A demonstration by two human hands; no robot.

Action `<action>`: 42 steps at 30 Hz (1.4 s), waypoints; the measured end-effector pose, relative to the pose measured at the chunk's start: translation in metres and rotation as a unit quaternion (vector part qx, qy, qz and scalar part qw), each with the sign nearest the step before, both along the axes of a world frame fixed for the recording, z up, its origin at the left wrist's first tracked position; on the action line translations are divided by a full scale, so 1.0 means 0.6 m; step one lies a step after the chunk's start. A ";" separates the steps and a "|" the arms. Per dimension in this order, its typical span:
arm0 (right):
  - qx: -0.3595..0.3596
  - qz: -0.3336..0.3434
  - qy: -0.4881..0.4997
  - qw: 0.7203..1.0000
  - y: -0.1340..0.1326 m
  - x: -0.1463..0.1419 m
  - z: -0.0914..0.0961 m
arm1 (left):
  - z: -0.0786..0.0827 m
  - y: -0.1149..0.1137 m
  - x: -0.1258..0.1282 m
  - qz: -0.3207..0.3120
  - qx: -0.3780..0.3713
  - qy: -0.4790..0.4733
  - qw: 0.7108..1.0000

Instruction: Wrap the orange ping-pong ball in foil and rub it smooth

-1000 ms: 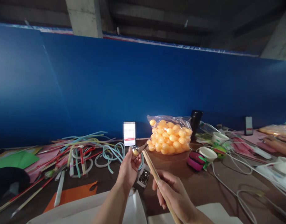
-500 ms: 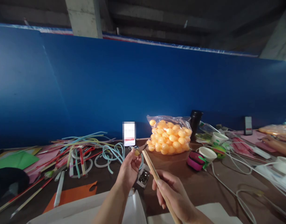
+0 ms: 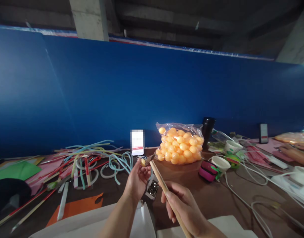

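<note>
My left hand (image 3: 137,177) pinches a small round thing (image 3: 143,161), part yellowish and part shiny, between thumb and fingers. It is too small to name for sure. In my right hand (image 3: 179,203) lies a long, pale wooden handle (image 3: 159,177), slanting up and left. From its far end a thin dark tip (image 3: 150,160) points at the round thing. Whether they touch, I cannot tell. Just below, between the hands, sits a small white box (image 3: 152,189) with shiny dark metal pieces in it.
Behind my hands stand a phone (image 3: 137,142) and a clear bag of orange balls (image 3: 180,145). Coloured tubes and sticks (image 3: 92,155) crowd the left. A pink pouch (image 3: 208,171), paper cups (image 3: 220,164) and white cables (image 3: 241,195) lie right. Another person's hand (image 3: 294,153) shows far right.
The round thing has turned slightly in my left fingers and shows more of its shiny side. The handle's far end has shifted a little left.
</note>
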State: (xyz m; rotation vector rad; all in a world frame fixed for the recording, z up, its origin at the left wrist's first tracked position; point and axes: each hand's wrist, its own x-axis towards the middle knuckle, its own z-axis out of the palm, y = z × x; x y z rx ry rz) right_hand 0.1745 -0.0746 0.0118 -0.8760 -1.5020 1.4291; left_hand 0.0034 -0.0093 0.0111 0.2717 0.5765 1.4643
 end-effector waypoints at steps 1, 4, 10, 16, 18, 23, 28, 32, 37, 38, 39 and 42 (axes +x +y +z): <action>0.001 -0.002 0.001 1.000 0.000 0.000 0.000 | -0.001 0.000 0.000 0.000 -0.002 0.001 1.000; 0.001 -0.006 0.005 1.000 0.001 0.001 -0.001 | -0.002 0.002 -0.001 0.001 -0.002 0.005 1.000; 0.008 0.000 -0.015 1.000 0.001 0.001 0.002 | -0.002 0.002 0.000 0.018 -0.011 0.012 1.000; 0.007 0.001 -0.024 1.000 0.002 -0.001 0.002 | 0.000 0.002 0.000 0.015 -0.018 0.018 1.000; 0.004 -0.002 -0.017 1.000 0.002 -0.002 0.001 | 0.001 0.002 0.000 0.026 -0.019 0.018 0.999; 0.005 0.005 -0.020 1.000 0.001 -0.004 0.002 | 0.003 0.000 0.001 0.015 -0.024 0.021 0.999; 0.019 -0.036 -0.027 0.999 0.006 0.005 0.009 | 0.002 0.002 0.000 0.042 -0.022 0.031 0.998; 0.091 -0.128 -0.203 0.966 0.024 0.025 0.012 | 0.002 0.003 0.000 0.063 -0.021 0.069 0.995; 0.149 -0.172 -0.472 0.852 0.047 0.045 -0.004 | -0.002 0.003 0.000 0.083 -0.022 0.109 0.990; 0.141 -0.175 -0.490 0.842 0.048 0.046 -0.009 | -0.004 0.003 -0.001 0.085 -0.025 0.113 0.990; 0.135 -0.177 -0.510 0.831 0.049 0.046 -0.013 | -0.006 0.004 -0.002 0.087 -0.028 0.115 0.989; 0.128 -0.173 -0.551 0.806 0.048 0.043 -0.023 | -0.011 0.006 -0.004 0.086 -0.042 0.125 0.988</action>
